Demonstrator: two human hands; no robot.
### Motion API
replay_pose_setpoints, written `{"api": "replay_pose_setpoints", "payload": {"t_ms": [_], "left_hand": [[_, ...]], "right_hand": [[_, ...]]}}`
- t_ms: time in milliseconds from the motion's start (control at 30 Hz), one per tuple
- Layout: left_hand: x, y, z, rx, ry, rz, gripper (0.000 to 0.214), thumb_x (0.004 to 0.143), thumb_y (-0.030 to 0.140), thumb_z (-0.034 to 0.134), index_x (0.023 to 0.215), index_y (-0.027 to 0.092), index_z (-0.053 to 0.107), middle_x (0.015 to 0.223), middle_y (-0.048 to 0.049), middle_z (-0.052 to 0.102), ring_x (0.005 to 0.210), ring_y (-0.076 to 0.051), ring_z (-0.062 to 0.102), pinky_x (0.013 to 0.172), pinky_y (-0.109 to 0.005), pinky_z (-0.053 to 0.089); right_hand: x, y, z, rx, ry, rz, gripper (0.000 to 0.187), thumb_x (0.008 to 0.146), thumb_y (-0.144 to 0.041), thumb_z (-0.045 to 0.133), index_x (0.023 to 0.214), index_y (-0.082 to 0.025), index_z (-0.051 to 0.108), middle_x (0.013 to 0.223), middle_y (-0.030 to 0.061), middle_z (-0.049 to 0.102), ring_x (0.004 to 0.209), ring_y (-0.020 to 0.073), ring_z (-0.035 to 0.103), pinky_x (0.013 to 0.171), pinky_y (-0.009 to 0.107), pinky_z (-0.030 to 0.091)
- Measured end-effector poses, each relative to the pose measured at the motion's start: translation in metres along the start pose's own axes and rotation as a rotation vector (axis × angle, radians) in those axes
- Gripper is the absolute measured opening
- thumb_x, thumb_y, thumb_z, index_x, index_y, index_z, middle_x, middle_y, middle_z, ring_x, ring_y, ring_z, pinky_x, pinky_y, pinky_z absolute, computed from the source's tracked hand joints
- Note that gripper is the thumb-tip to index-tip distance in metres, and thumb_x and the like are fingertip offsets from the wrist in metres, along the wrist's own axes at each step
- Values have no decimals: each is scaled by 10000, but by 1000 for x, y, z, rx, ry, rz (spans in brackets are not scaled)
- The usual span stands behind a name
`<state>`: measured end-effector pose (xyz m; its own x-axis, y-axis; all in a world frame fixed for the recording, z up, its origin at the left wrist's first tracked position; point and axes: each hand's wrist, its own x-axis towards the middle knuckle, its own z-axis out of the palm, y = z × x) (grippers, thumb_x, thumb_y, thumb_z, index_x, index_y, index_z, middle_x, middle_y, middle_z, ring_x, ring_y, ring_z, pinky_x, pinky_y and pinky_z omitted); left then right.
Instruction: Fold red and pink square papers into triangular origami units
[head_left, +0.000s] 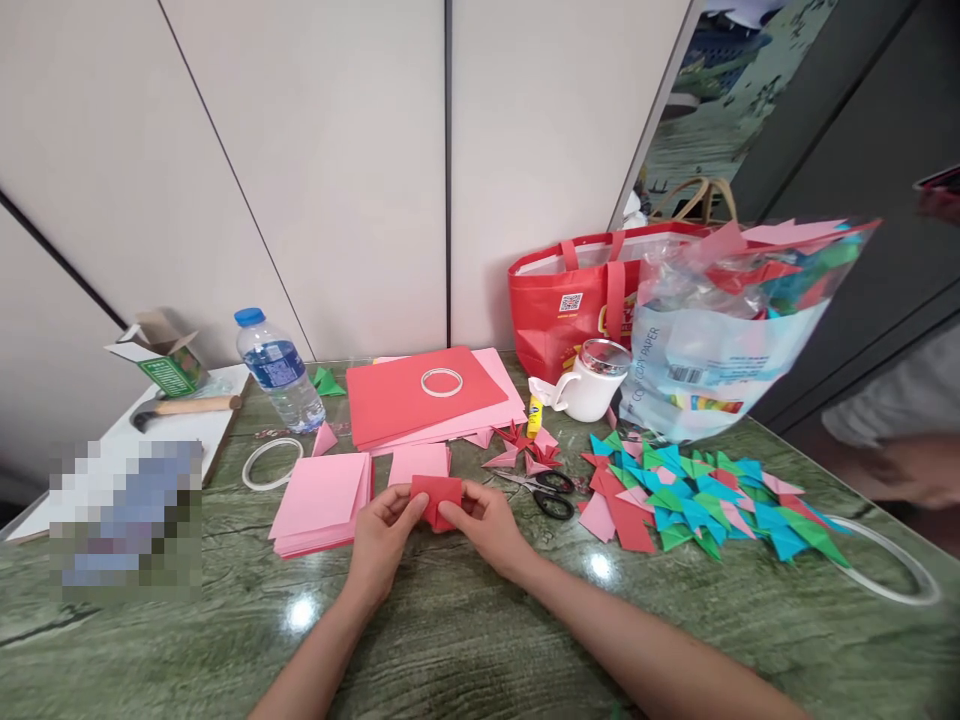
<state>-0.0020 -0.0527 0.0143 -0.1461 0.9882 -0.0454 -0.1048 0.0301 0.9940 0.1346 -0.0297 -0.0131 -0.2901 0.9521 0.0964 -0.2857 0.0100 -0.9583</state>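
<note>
From where I stand, the red paper (437, 490) is over the near middle of the bench (420, 640), straight in front of the person and overlapping my view of a small pink stack (418, 463). The left hand (382, 535) and right hand (491, 525) each have one side of it in a narrow pinch, thumbs on the near face, fingers mostly tucked behind. I take that even grip as a way to keep the folded sheet square and press its creases. Whether its lower edge touches the bench, I can't tell.

The larger pile of pink squares (319, 500) sits just beside the left hand, presumably for easy reach. The scissors (537, 486) lie near the right hand, with small red and pink folded pieces (517, 445) just beyond them.

Further right spreads a colourful heap of folded pieces (690, 495), backed by a plastic bag (720, 350), a white mug (592, 393) and a red bag (547, 330). Large red sheets (390, 400) lie behind the small stack; a water bottle (283, 375) stands to their left. Nothing blocks the near side, but the scissors and stacks hem in the far side.
</note>
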Motion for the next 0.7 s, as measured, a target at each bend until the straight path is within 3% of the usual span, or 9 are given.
{"api": "replay_pose_setpoints", "payload": {"t_ms": [300,500,567,700], "left_hand": [[1,5,1,-58,-25,-12,521,592,282,751,1054,174,538,867,-53,710,764,-189,666,698,-301,532],[1,2,0,-21,-24,-9,394,593,257,742,942,159,588,704,-5,688,543,-128,603,586,-266,512],[1,0,0,2,-11,0,329,586,251,744,870,159,607,659,5,674,525,-128,591,569,-260,505],[1,0,1,39,-51,17,267,590,251,739,820,157,640,667,-4,679,549,-135,599,574,-256,507]], "right_hand": [[1,-5,-1,-42,104,-39,295,747,-401,609,940,-179,616,824,23,638,556,116,551,510,241,499],[1,-6,-1,-66,132,-87,276,766,-409,592,939,-196,617,985,43,575,594,109,527,498,233,488],[1,-6,-2,-84,115,-90,269,791,-431,555,863,-183,630,934,39,567,605,114,524,499,232,480],[1,-6,-3,-98,91,-47,347,835,-466,475,689,-170,580,618,-19,515,517,107,491,493,227,453]]}}
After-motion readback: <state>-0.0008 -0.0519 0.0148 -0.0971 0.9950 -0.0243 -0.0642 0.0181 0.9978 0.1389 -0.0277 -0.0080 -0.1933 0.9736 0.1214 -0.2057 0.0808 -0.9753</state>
